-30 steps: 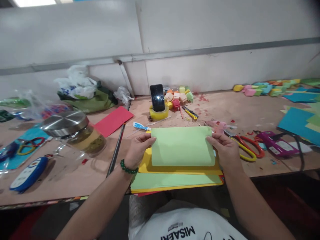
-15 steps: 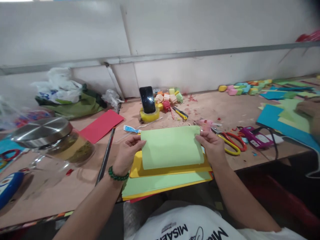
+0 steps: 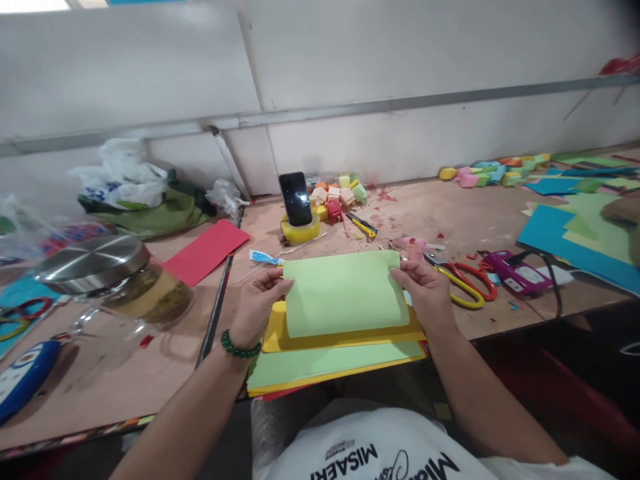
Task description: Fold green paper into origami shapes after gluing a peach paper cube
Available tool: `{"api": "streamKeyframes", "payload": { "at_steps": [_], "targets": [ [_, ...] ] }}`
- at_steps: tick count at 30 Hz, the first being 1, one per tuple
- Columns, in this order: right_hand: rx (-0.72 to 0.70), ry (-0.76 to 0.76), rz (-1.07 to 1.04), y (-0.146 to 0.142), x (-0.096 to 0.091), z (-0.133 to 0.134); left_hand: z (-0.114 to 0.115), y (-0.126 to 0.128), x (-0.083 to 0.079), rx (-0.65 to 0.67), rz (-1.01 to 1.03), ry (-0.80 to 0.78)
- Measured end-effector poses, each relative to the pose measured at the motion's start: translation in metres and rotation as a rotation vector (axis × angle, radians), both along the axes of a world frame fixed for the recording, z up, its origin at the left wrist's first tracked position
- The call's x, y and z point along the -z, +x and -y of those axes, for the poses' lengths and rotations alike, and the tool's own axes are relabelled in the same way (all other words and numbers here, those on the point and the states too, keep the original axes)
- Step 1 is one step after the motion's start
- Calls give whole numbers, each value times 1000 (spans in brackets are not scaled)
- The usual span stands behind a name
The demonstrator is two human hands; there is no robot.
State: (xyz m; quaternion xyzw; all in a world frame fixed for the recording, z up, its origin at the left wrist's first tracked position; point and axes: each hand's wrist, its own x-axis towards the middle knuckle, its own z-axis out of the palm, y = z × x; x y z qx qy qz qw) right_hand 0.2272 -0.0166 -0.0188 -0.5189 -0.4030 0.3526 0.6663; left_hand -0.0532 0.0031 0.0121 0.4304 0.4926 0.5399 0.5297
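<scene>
Spanning both hands (image 3: 426, 291): plain, pale-green rectangular sheet (image 3: 345, 293).

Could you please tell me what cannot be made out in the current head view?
All in the head view:
- Far face of the light green paper sheet: turned away from the camera.
- Some fingertips of the left hand and right hand: behind the sheet and thumbs.
- Part of the yellow paper sheet below: covered by the green one.
- Blue-and-white rounded object: cut off by the left edge.
- White printed shirt's lower lettering: cut off by the bottom edge.
</scene>
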Motion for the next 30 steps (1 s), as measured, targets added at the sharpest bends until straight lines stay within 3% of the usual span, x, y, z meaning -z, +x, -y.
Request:
{"api": "streamKeyframes", "payload": {
  "at_steps": [8,23,30],
  "targets": [
    [50,16,58,3,4,1,3,-1,-3,43,-30,-8],
    [-48,-11,-27,0,-3,2,2,-1,-5,17,-33,2],
    [-34,7,0,2,3,0,0,-3,-1,39,-26,-5]
  ]
}}
